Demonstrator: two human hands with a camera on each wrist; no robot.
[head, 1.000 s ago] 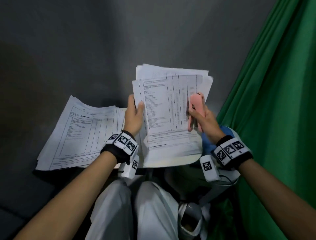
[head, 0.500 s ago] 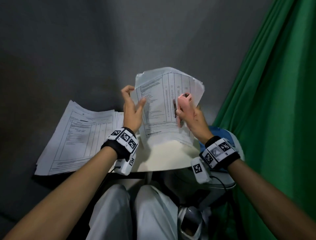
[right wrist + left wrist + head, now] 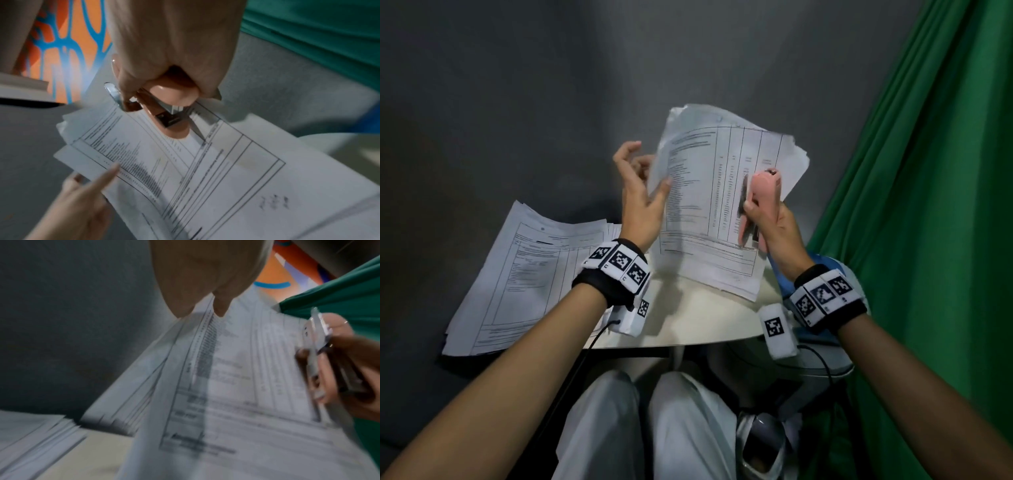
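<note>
A sheaf of printed papers [image 3: 709, 212] stands tilted, its bottom edge on the small white table [image 3: 698, 322]. My left hand [image 3: 652, 176] pinches the sheaf's left edge, thumb on the front and fingers behind, with the index finger lifted and curled. My right hand [image 3: 756, 209] grips a pink stapler [image 3: 762, 192], which lies against the front of the sheaf near its right edge. In the right wrist view the stapler [image 3: 174, 113] points down onto the top sheet [image 3: 205, 178]. The left wrist view is blurred and shows the sheaf [image 3: 236, 386] and the stapler [image 3: 316, 353].
A thick stack of the same forms [image 3: 527, 274] lies to the left, partly over the table's edge. A green cloth [image 3: 928, 205] hangs along the right and a grey wall stands behind. A blue object [image 3: 825, 263] sits behind my right wrist. My knees [image 3: 654, 428] are under the table.
The sheaf has risen from flat-facing to tilted and curled, and swung right. My left hand has loosened, with the index finger lifted off. My right hand has risen with the stapler.
</note>
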